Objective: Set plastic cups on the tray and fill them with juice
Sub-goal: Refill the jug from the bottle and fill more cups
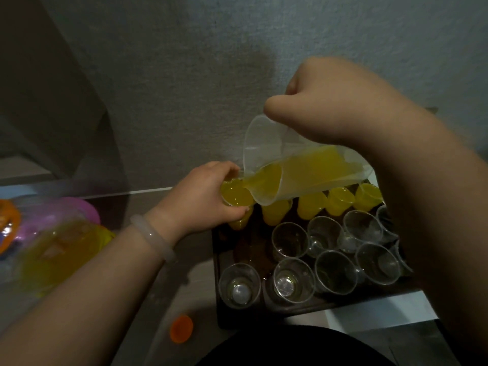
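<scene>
- Left fingers [224, 169] wrap round a full cup [235, 198].
- Right fingers [280, 110] grip the tipped jug [264, 143], its spout just over that cup.

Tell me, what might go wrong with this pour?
1. The cup in the left hand looks nearly full; the tilted jug in the right hand could overflow it onto the tray.
2. The cup seems lifted off the tray, so a squeeze could spill it.
3. The empty cups stand crowded; setting the full one down may knock them.
</scene>
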Demonstrator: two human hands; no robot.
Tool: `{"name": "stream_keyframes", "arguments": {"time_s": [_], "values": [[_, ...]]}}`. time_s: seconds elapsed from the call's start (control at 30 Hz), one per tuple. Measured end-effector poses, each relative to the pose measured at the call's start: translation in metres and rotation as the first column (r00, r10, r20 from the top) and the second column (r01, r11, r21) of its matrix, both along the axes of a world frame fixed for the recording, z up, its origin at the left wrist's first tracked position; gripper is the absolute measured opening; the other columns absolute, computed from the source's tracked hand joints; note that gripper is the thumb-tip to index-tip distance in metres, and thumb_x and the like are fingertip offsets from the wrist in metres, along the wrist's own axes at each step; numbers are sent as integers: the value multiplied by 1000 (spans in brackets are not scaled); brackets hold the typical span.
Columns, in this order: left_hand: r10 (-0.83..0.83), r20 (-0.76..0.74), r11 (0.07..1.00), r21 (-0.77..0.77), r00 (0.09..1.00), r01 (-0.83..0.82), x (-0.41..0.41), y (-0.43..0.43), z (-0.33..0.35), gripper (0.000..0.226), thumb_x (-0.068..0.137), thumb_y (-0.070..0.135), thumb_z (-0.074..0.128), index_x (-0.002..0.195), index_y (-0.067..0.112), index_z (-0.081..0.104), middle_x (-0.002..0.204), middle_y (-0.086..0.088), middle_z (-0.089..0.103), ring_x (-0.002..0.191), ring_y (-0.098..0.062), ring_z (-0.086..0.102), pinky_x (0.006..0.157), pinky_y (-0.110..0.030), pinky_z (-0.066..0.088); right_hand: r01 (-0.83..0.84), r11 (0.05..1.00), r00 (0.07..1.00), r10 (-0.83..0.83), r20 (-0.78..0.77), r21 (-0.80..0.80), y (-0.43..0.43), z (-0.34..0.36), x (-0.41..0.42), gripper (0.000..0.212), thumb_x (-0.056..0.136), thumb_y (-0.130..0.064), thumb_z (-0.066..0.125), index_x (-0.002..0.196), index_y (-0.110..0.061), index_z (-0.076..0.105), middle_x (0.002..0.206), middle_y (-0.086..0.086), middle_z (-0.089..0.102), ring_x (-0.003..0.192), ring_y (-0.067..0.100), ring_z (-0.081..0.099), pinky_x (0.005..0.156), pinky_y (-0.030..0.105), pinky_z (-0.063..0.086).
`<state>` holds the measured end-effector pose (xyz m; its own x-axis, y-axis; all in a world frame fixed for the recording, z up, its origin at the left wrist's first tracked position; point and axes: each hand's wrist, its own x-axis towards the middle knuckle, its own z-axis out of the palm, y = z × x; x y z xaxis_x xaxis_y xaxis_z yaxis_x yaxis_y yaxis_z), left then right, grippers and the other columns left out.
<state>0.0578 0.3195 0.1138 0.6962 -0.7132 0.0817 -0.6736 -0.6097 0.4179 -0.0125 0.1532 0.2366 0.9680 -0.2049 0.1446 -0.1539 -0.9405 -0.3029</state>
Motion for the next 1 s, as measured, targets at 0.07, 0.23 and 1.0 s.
{"name": "stream_keyframes", "arguments": {"time_s": [0.07, 0.23, 1.0], "values": [[2, -2, 1000, -2, 1000, -2, -1, 1, 1, 67, 68, 39, 79, 127, 19, 53, 121, 2, 58, 109, -10, 53, 88, -13, 35, 5, 1000, 1000, -5, 1, 6, -1, 1, -1, 42, 81, -37, 49, 52, -15, 30, 49, -2, 20, 44, 15, 16, 45, 26, 15], [-3, 16, 1000, 6, 1000, 3, -2, 2, 3, 66, 69, 38, 79, 126, 17, 54, 120, 1, 58, 109, -11, 53, 83, -10, 32, 12, 1000, 1000, -12, -1, 16, -1, 3, -3, 42, 81, -36, 49, 52, -14, 30, 49, -1, 20, 44, 16, 16, 46, 27, 14], [12, 28, 999, 29, 1000, -13, -13, 4, 9, 66, 69, 42, 78, 126, 20, 53, 120, 2, 57, 109, -12, 53, 81, -12, 32, -1, 1000, 1000, 1, 19, 0, 2, 8, -14, 42, 82, -37, 49, 52, -15, 29, 50, -1, 20, 45, 16, 16, 46, 27, 14]]}}
